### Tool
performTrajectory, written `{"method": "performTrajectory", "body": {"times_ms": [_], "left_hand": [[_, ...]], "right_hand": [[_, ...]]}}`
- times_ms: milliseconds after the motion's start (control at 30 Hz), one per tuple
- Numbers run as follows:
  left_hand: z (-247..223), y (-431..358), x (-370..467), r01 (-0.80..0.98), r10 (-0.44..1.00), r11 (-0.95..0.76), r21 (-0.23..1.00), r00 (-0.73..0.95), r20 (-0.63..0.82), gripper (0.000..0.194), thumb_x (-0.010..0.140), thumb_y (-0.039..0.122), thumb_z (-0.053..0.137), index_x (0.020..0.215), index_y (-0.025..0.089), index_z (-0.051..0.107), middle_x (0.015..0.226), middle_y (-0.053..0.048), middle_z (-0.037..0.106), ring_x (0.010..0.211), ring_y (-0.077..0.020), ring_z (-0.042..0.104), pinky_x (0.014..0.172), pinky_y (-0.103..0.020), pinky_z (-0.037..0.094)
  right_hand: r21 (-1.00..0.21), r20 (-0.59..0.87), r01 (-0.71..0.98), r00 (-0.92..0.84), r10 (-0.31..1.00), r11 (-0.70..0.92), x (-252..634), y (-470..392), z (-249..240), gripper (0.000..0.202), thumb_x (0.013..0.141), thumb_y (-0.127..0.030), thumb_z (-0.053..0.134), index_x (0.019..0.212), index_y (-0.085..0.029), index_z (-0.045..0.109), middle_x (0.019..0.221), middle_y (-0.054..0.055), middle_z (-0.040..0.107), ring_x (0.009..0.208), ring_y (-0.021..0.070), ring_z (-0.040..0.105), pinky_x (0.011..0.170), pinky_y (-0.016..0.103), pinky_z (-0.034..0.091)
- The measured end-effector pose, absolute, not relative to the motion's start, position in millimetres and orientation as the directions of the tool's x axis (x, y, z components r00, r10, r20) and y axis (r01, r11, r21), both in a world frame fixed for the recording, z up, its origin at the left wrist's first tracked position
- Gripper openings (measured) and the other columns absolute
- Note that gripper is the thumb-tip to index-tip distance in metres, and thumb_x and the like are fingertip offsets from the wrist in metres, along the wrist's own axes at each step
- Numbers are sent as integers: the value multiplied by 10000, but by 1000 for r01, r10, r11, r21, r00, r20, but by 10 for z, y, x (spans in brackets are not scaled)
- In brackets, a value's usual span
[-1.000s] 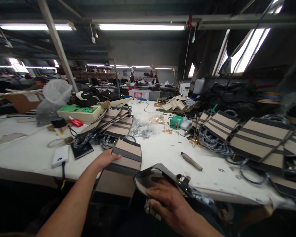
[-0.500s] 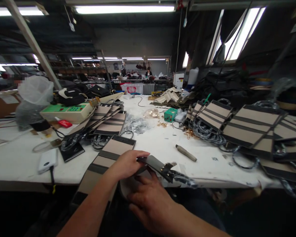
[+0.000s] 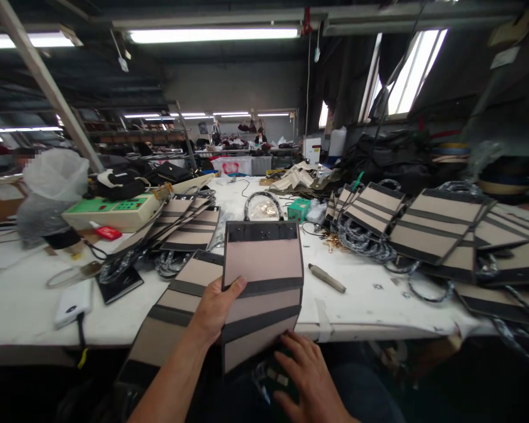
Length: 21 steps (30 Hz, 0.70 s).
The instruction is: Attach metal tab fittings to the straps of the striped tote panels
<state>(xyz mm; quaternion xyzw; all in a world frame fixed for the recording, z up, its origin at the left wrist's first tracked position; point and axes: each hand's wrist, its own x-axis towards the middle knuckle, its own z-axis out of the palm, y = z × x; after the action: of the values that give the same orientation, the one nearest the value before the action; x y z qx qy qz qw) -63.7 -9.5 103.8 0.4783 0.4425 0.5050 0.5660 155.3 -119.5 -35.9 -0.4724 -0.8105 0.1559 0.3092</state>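
A beige bag panel [image 3: 263, 258] with dark stripes, a dark top band and a wrapped loop handle [image 3: 264, 197] stands upright at the table's front edge. My left hand [image 3: 218, 305] grips its left side, thumb on the beige face. Close to the panel's lower right edge is my right hand [image 3: 306, 370], fingers apart; whether the fingertips touch the panel cannot be made out. Another striped panel [image 3: 176, 296] lies beneath my left forearm, hanging over the edge. A grey-green pen-like tool [image 3: 327, 278] rests on the table to the right.
Stacks of striped panels lie at the left [image 3: 191, 229] and right [image 3: 441, 226] of the white table [image 3: 357, 311]. Also there are a green-topped machine [image 3: 114, 211], a green box [image 3: 298, 210], small gold parts [image 3: 332, 242] and a white power bank [image 3: 73, 302]. A person sits far behind.
The panel has turned from a tilted, nearly edge-on position to upright, its striped face and handle now showing. My right hand has moved right and down, out from behind it, fingers spread.
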Motion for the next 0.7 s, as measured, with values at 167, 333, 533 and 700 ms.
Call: {"method": "performTrajectory", "body": {"times_ms": [167,333,533,700], "left_hand": [[613,-302,-495,-139,978,119,983,188,-92,561,738,508,829,1164,152,748,1162,-116,767,1146,-336,684,1069,-460,495],[254,-442,-229,-144,955,181,973,262,-139,495,768,501,807,1121,157,766,1139,-112,775,1143,-340,685,1078,-472,479],[309,-308,-211,-160,930,246,956,318,-186,459,753,449,829,1099,155,762,1093,-114,783,1062,-329,716,1014,-462,515],[321,-294,-374,-253,831,410,876,501,-244,529,694,414,845,1129,129,754,1139,-162,762,1132,-391,683,1026,-513,501]], "right_hand": [[-809,444,506,191,876,300,1979,-1043,11,281,926,-378,637,1161,-241,708,1244,120,684,1152,291,662,1012,445,545],[-977,210,106,335,919,185,2325,-610,547,683,855,-536,714,1420,-192,547,1350,155,647,1213,335,629,1035,499,512],[-988,137,-47,177,975,148,2179,-499,509,497,862,-570,710,1218,-224,712,1248,77,727,1232,332,619,1089,473,457],[-988,-30,-153,43,999,-23,2132,-621,269,602,858,-557,722,1356,-232,628,1305,83,697,1237,326,612,1058,480,481]]}}
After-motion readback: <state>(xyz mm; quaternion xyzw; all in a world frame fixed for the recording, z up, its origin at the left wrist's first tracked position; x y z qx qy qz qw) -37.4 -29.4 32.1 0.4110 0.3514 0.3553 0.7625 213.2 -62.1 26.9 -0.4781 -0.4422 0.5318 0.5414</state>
